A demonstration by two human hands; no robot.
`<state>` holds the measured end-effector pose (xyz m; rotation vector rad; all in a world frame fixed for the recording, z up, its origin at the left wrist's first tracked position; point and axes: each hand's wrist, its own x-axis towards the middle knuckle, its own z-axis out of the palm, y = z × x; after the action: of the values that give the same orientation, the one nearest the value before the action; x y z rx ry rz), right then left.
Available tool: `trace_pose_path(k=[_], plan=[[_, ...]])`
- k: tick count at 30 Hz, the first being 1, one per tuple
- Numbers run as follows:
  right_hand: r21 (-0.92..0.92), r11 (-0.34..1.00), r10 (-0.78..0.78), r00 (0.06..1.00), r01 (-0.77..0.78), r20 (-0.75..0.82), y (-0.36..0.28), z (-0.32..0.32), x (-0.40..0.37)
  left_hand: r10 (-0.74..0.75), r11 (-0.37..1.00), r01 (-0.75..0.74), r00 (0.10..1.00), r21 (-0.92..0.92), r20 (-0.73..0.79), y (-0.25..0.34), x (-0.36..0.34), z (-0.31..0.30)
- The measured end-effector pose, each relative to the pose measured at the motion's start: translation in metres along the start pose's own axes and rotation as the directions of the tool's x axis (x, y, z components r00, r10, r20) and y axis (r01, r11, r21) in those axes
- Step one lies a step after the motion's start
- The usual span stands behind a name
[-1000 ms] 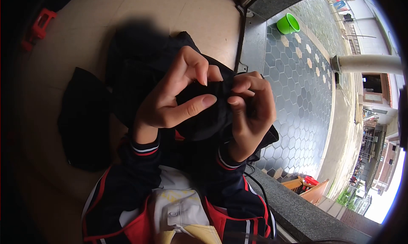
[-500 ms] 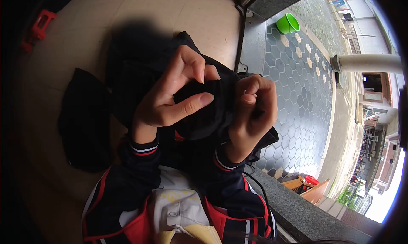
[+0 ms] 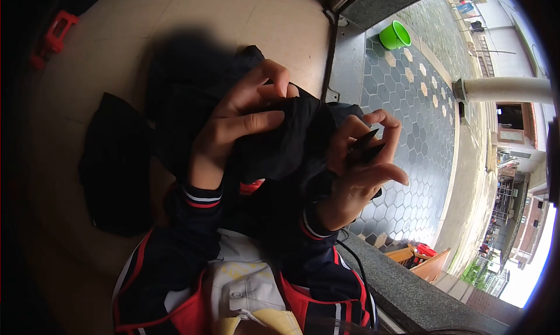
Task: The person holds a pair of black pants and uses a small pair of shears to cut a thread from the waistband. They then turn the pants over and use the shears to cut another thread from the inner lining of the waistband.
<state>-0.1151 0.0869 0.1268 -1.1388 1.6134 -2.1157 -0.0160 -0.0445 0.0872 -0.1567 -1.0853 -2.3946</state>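
A green bucket (image 3: 395,33) stands on the paved ground outside, far upper right, its mouth tilted towards the camera; what it holds cannot be made out. On the tiled floor (image 3: 105,66) at left lies a dark piece of fabric (image 3: 114,160). The left hand (image 3: 239,122) is closed on a bunched black cloth (image 3: 286,139), fingers curled over its top fold, thumb pressed along it. Just beside it, the right hand (image 3: 356,171) pinches a small black pointed tool (image 3: 364,148) between thumb and forefinger, its other fingers spread, touching the cloth's right edge
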Motion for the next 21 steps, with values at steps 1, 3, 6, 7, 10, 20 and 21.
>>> trace_pose_path(k=[1, 3, 6, 7, 10, 20, 21], plan=[[0.000, 1.000, -0.001, 1.000, 0.001, 0.000, -0.002, 0.000, -0.001, -0.015, 0.999, 0.015, 0.999, -0.030, 0.030, 0.001, 0.001, 0.001], [0.060, 0.989, 0.134, 0.991, -0.132, -0.022, -0.008, 0.002, -0.004, -0.019, 0.999, 0.019, 1.000, 0.032, -0.009, 0.004, 0.001, 0.007], [-0.151, 0.983, 0.112, 0.991, -0.100, 0.076, -0.014, 0.006, 0.001, -0.060, 0.997, 0.060, 0.998, 0.038, -0.009, 0.008, 0.001, 0.009], [-0.047, 0.993, 0.107, 0.993, -0.105, 0.056, -0.016, 0.012, 0.003, -0.096, 0.995, 0.097, 0.995, -0.014, 0.032, 0.008, 0.001, 0.009], [-0.071, 0.995, 0.072, 0.992, -0.065, 0.099, -0.013, 0.017, 0.004, -0.057, 0.995, 0.055, 0.998, 0.086, 0.027, 0.007, 0.001, 0.008], [-0.300, 0.953, 0.082, 0.989, -0.042, 0.121, -0.004, 0.009, 0.006, -0.093, 0.870, 0.083, 0.996, 0.486, -0.002, 0.018, 0.001, 0.015], [-0.299, 0.953, 0.081, 0.989, -0.042, 0.120, -0.005, 0.010, 0.005, -0.078, 0.860, 0.059, 0.997, 0.507, 0.018, 0.018, 0.001, 0.015]])
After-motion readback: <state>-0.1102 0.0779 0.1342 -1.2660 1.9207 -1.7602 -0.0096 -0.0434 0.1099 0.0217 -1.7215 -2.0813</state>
